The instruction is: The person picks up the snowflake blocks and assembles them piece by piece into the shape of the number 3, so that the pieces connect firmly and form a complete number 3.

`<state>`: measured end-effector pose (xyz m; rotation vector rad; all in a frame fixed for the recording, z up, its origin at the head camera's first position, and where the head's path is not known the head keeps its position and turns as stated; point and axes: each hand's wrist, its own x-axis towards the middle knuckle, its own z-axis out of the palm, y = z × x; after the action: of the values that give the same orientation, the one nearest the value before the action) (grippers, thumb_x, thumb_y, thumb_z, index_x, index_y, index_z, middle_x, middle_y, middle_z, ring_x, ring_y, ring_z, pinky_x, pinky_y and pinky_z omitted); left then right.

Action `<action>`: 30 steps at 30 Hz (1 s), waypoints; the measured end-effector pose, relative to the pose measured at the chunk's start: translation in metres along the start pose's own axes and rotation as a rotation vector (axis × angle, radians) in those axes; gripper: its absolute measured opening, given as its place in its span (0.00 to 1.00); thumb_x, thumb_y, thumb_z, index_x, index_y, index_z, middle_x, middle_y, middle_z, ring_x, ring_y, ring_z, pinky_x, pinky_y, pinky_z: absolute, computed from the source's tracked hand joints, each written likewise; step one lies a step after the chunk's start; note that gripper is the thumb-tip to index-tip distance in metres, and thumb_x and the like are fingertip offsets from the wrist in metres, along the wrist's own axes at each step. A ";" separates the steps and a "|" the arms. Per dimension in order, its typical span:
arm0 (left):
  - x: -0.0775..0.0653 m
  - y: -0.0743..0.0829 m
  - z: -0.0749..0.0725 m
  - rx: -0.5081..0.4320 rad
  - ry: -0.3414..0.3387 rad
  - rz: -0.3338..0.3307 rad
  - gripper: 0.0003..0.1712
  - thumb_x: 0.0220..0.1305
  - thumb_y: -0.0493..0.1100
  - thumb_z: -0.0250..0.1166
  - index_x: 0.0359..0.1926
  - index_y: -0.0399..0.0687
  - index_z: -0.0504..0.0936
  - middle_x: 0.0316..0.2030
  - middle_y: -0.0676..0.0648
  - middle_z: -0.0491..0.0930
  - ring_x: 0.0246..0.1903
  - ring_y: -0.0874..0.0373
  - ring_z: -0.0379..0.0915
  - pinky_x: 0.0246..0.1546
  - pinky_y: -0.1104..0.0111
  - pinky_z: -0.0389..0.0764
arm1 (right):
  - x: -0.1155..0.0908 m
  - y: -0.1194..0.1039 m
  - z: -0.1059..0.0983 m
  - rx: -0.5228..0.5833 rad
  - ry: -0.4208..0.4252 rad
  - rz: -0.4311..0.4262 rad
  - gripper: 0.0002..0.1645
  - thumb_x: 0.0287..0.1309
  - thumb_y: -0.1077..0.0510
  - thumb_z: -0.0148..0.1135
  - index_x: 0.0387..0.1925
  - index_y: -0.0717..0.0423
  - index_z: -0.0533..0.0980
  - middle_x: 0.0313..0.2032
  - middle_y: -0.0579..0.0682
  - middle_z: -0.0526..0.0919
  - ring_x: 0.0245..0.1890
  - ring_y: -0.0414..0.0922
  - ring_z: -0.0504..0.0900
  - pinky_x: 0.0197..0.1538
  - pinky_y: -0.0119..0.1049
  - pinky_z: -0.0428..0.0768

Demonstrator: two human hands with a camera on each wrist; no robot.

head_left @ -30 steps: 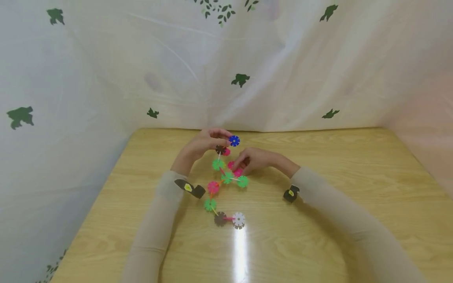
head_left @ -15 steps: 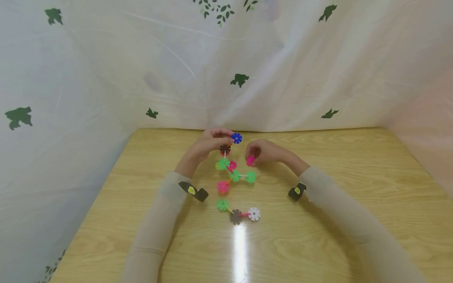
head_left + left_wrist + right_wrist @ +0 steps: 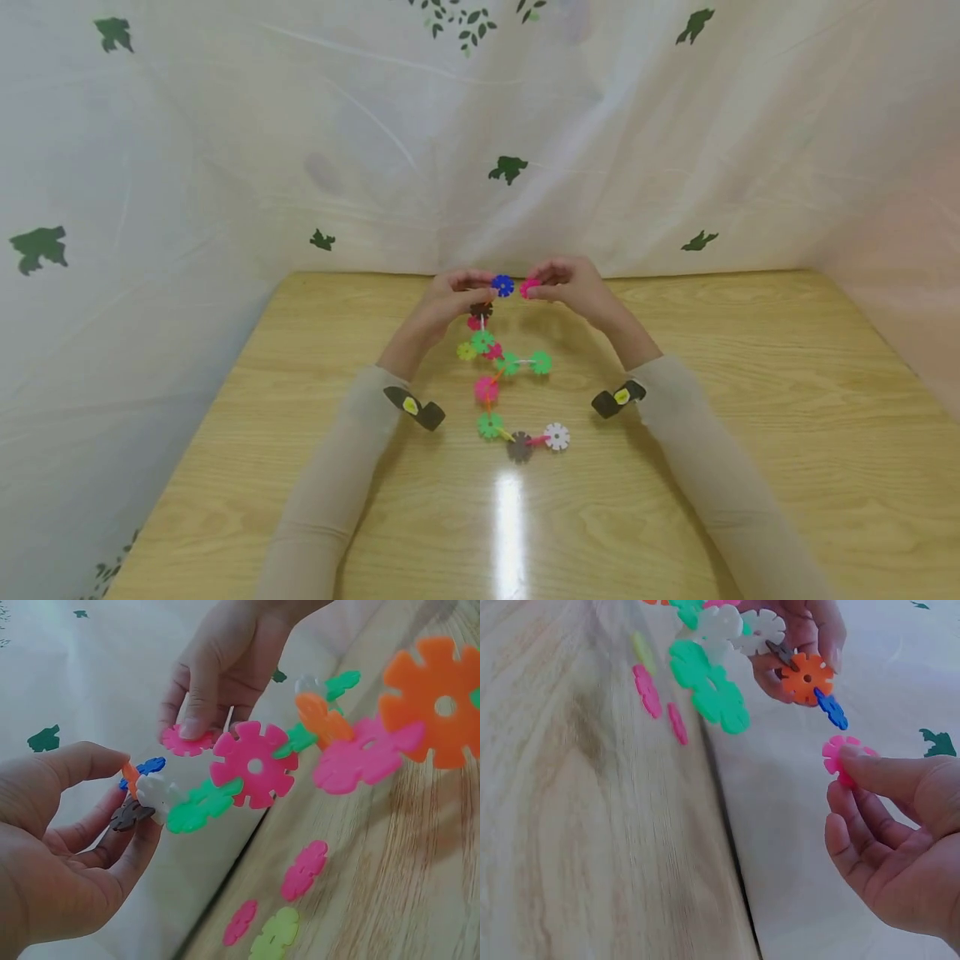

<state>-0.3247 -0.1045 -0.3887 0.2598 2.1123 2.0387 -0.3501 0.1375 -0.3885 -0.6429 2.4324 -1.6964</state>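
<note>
My left hand (image 3: 442, 304) pinches one end of a chain of slotted plastic snowflake discs, beside an orange disc (image 3: 808, 679) and a brown one (image 3: 131, 815). A blue disc (image 3: 503, 286) sticks out at that end. Green, pink, white and brown discs follow, down to a white disc (image 3: 557, 437) at the near end. Between thumb and fingers of my right hand (image 3: 577, 287) is a single pink snowflake disc (image 3: 832, 754), close to the blue disc with a small gap between them.
Loose on the wooden table (image 3: 675, 500) lie a yellow disc (image 3: 275, 934) and two pink discs, one of them this pink disc (image 3: 304, 870). A pale curtain (image 3: 375, 167) with green prints hangs behind the table's far edge.
My right hand has picked a pink disc up off the table and raised it beside the blue disc. The chain in my left hand has shifted right, its near end swinging furthest.
</note>
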 end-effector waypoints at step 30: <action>-0.002 -0.003 0.008 -0.037 -0.010 -0.124 0.05 0.70 0.37 0.64 0.44 0.44 0.80 0.26 0.53 0.82 0.22 0.62 0.73 0.21 0.74 0.68 | -0.005 -0.011 0.020 0.126 0.030 -0.133 0.10 0.55 0.67 0.74 0.37 0.71 0.83 0.32 0.48 0.88 0.32 0.38 0.87 0.42 0.31 0.87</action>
<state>-0.3210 -0.0969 -0.3917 0.1298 2.0290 1.9985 -0.3358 0.1189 -0.3867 -0.7828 2.3263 -1.9034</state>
